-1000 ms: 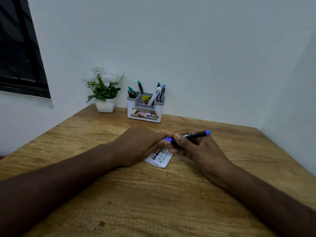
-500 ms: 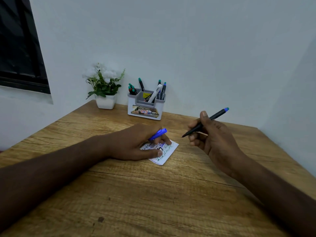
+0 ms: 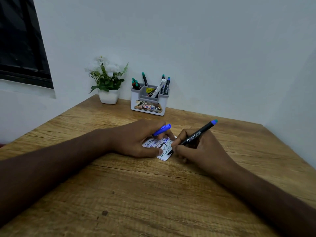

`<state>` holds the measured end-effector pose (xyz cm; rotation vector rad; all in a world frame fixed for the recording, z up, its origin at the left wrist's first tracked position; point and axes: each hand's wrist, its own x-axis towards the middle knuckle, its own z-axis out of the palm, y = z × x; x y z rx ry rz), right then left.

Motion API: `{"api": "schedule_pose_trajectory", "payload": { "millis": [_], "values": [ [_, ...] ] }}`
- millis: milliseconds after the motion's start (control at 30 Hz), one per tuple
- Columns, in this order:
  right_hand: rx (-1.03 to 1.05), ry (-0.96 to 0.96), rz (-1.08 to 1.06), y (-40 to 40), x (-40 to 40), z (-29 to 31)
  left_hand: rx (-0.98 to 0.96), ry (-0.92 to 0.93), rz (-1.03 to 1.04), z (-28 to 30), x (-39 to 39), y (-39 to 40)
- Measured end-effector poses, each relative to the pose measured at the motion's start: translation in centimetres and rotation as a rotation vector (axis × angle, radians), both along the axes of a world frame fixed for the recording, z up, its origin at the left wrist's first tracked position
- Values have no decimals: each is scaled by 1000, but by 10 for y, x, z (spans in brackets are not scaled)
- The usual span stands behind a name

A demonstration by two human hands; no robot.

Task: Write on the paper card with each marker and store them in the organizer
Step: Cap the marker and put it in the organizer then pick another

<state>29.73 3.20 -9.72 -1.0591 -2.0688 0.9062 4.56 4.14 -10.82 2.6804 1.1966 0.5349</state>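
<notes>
Head view, single frame; we record our right hand [image 3: 201,149] gripping the black marker [image 3: 193,136] in a writing hold, fingers curled round the lower barrel, tip down at the right edge of the paper card [image 3: 162,146]; whether the tip touches the card we cannot tell. Our left hand [image 3: 138,141] rests on the card's left part, thumb laid flat along its near edge, and its fingers pinch the blue cap [image 3: 162,130] above the card.

Position: card lies at centre of the wooden table [image 3: 136,194]; organizer [image 3: 148,103] stands at 12 o'clock from the card, well apart, against the wall, with several markers upright in it; potted plant [image 3: 107,82] just beside the organizer at its 9 o'clock.

Handling, our judgement: marker is light, stiff, smooth-barrelled; best held low on the barrel near the tip for control while writing; for storing we would hold it mid-barrel and drop it in end first. Card is thin, light, and likely to slide on the smooth tabletop under the pen's drag; it needs the left hand's pressure throughout; to lift it we would slide it to the table edge or pick at a corner. Cap is small and slippery; it is easily dropped; keep it pinched until it is pressed back on. Card surface is already crowded with writing in several colours; free room appears only at its right side.
</notes>
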Motion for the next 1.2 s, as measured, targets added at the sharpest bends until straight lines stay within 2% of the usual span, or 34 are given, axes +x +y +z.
{"api": "schedule_pose_trajectory", "payload": {
  "millis": [200,333,633,767,1200],
  "values": [
    [46,-75,36,-5,-1,2,5,-3,-19,1,1,-1],
    [86,-67,-12,-4,-1,2,2,9,-2,1,1,-1],
    [50,-83,48,-6,0,4,7,-3,-27,2,2,-1],
    [28,-50,-16,-2,1,3,6,2,-6,0,1,0],
    [-7,-45,-34,-1,1,1,5,33,7,2,2,-1]
  ]
}}
